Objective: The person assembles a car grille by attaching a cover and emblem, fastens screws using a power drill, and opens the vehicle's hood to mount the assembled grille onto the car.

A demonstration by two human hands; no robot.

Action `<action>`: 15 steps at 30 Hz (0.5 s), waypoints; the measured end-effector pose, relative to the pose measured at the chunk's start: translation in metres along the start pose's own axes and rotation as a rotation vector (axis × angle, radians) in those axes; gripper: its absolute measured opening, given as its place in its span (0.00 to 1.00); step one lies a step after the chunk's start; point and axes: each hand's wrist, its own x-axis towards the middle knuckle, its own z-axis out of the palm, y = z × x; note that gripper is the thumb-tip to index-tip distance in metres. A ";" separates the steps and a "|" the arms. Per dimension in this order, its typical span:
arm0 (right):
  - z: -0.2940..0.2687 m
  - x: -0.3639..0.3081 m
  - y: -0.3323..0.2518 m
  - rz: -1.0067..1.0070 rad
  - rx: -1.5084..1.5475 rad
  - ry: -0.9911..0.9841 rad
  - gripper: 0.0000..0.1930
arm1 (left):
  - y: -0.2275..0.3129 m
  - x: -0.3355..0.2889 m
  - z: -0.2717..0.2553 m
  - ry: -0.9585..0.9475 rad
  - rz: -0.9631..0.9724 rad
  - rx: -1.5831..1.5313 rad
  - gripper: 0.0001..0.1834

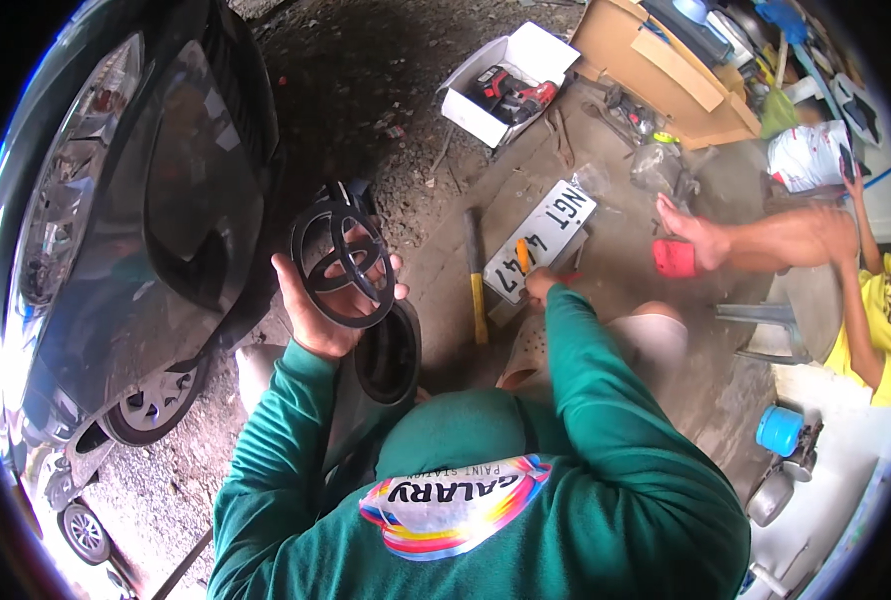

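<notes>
My left hand (318, 325) grips a black oval car emblem (339, 262), with my fingers behind it and my thumb at its left edge. A dark grey moulded part with a round opening (388, 352) lies just below that hand, by my legs. My right hand (538, 286) is closed on a small orange-handled tool (523, 254), whose working end I cannot make out. That hand is over the lower end of a white licence plate (556, 225) on the floor. Left of the plate lies a long black-and-yellow tool handle (475, 270).
A dark car bumper with a headlight (71, 190) fills the left side. Beyond the plate sit a white box (471, 115) with a red cordless drill (534, 100) and a cardboard box (666, 75). On the right, another person's leg (771, 248) reaches in, near a red slipper (674, 257).
</notes>
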 end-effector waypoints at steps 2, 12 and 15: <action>0.013 -0.005 -0.015 -0.024 -0.150 0.071 0.11 | 0.006 -0.008 -0.004 0.035 0.017 -0.019 0.67; -0.046 0.033 0.014 -0.184 0.171 0.556 0.11 | 0.000 0.010 0.002 -0.077 -0.015 -0.020 0.68; -0.047 0.006 -0.006 -0.189 -0.032 0.626 0.12 | -0.002 0.010 -0.002 -0.074 -0.002 0.031 0.67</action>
